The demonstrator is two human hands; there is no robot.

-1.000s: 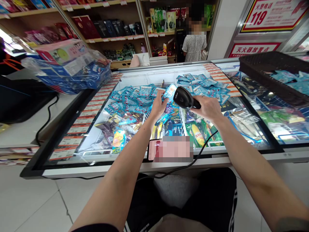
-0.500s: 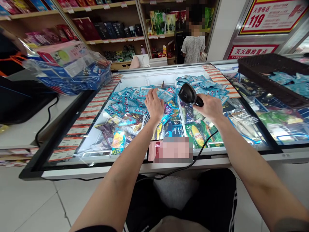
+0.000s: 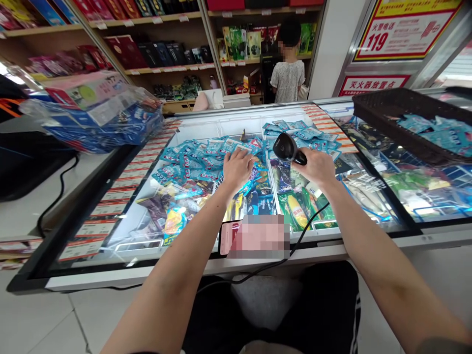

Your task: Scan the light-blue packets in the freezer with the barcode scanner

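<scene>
My right hand (image 3: 317, 166) is wrapped round the handle of a black barcode scanner (image 3: 285, 147). The scanner's head points left, above the freezer's glass. Fingers stretched forward, my left hand (image 3: 237, 169) lies at the near edge of a spread of small blue sachets (image 3: 199, 160). It seems to touch them, though its palm side is hidden. A second heap of blue sachets (image 3: 313, 132) lies beyond the scanner, to the right. From the scanner a black cable (image 3: 307, 227) runs down past the phone (image 3: 231, 238) on the freezer's front edge.
Under the glass of the chest freezer (image 3: 121, 270) are colourful ice cream packs. A brown basket (image 3: 401, 132) with more blue sachets stands at right. Plastic-wrapped boxes (image 3: 106, 110) sit at left. A person (image 3: 289, 78) stands by the shelves behind.
My left hand has come down slightly towards me, its fingers flatter over the sachets. The scanner stays in my right hand, almost unmoved. The camera view has shifted a little.
</scene>
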